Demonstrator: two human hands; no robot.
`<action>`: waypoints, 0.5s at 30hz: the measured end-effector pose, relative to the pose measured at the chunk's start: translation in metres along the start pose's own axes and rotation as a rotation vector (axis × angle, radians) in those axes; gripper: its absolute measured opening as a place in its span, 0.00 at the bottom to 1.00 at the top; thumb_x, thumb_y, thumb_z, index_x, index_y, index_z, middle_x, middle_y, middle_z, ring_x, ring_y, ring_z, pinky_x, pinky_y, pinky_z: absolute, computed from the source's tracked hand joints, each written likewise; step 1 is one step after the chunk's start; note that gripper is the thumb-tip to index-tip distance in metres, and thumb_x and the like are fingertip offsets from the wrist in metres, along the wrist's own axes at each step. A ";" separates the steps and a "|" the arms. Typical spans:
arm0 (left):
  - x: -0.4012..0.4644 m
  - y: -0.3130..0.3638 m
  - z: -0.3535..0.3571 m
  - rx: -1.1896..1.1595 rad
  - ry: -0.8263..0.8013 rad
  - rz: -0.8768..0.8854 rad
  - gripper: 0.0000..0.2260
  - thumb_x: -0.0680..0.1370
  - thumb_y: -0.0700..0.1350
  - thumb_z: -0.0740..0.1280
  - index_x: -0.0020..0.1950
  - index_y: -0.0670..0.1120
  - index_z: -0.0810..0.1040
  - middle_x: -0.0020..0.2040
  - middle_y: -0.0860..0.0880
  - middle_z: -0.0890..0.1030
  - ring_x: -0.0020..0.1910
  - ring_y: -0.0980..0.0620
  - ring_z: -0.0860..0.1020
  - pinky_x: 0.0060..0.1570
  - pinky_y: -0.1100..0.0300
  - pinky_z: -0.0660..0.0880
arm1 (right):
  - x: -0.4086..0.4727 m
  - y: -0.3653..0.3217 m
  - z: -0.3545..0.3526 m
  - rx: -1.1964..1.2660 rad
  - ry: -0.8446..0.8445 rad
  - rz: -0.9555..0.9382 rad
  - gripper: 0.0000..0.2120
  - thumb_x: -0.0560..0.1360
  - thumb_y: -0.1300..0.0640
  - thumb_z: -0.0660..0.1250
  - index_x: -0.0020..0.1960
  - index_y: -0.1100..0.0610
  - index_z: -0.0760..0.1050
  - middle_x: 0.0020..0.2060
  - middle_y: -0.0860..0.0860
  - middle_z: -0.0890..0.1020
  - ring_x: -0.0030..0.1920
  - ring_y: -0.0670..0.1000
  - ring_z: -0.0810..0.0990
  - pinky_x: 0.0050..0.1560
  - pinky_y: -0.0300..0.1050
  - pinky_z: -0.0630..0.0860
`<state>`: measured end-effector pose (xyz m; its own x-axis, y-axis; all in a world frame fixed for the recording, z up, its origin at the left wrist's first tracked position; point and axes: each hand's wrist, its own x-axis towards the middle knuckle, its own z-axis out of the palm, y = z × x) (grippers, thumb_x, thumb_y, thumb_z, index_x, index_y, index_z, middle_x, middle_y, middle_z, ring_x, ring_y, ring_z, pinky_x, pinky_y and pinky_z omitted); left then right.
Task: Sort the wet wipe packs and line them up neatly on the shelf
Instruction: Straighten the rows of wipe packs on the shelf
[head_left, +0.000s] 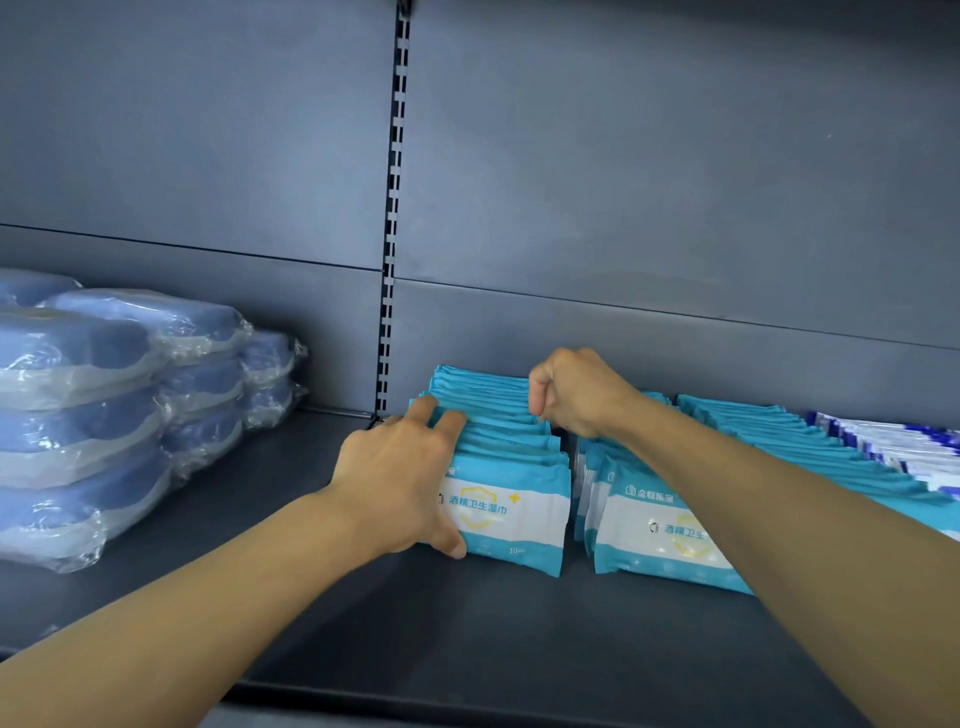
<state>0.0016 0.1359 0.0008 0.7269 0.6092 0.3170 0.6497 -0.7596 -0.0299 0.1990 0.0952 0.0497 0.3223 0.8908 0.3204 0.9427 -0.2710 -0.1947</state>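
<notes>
Head view, progress: four rows of wet wipe packs stand on edge on the grey shelf (467, 623), running from front to back.
Row being worked: the leftmost teal row (511, 447), just right of the slotted upright (390, 260); its packs stand close, with the tops slightly uneven.
Finished rows, judged: the second teal row (649, 530), a third teal row (810, 447) and a blue-and-white row (893, 436) at the right edge look lined up already.
Remaining, judged: squaring the leftmost row; the task seems near its end.
Left hand (400, 478): laid against the left side of the leftmost teal row, fingers extended over the pack tops, thumb down at the front pack's lower corner.
Right hand (576, 395): at the rear right of the same row, fingers curled into a fist that appears to pinch the pack tops.
Other stock: blue wrapped bundles (104, 405) stacked at the left, well apart from the rows.
</notes>
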 end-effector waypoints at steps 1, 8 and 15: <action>0.001 -0.001 -0.001 -0.007 -0.012 0.004 0.48 0.57 0.65 0.76 0.71 0.54 0.58 0.69 0.55 0.62 0.63 0.51 0.70 0.55 0.52 0.74 | 0.001 0.001 0.000 0.001 -0.005 0.000 0.14 0.69 0.74 0.64 0.37 0.56 0.80 0.36 0.51 0.79 0.39 0.52 0.80 0.40 0.38 0.74; 0.025 -0.016 -0.017 -0.731 0.013 -0.216 0.31 0.78 0.62 0.57 0.77 0.50 0.56 0.76 0.50 0.60 0.74 0.50 0.61 0.70 0.58 0.57 | 0.008 0.019 -0.008 -0.011 0.001 0.120 0.17 0.72 0.72 0.59 0.49 0.54 0.78 0.52 0.55 0.80 0.52 0.55 0.79 0.54 0.47 0.77; 0.053 -0.020 0.005 -1.634 -0.145 -0.601 0.16 0.82 0.52 0.59 0.60 0.41 0.76 0.55 0.42 0.81 0.52 0.43 0.80 0.57 0.48 0.76 | 0.018 0.023 0.005 -0.002 -0.053 0.153 0.15 0.69 0.73 0.61 0.54 0.67 0.78 0.53 0.62 0.81 0.57 0.59 0.79 0.55 0.57 0.78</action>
<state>0.0277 0.1844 0.0133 0.5616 0.8122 -0.1582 0.0066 0.1868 0.9824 0.2263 0.1071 0.0461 0.4571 0.8571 0.2374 0.8831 -0.4056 -0.2359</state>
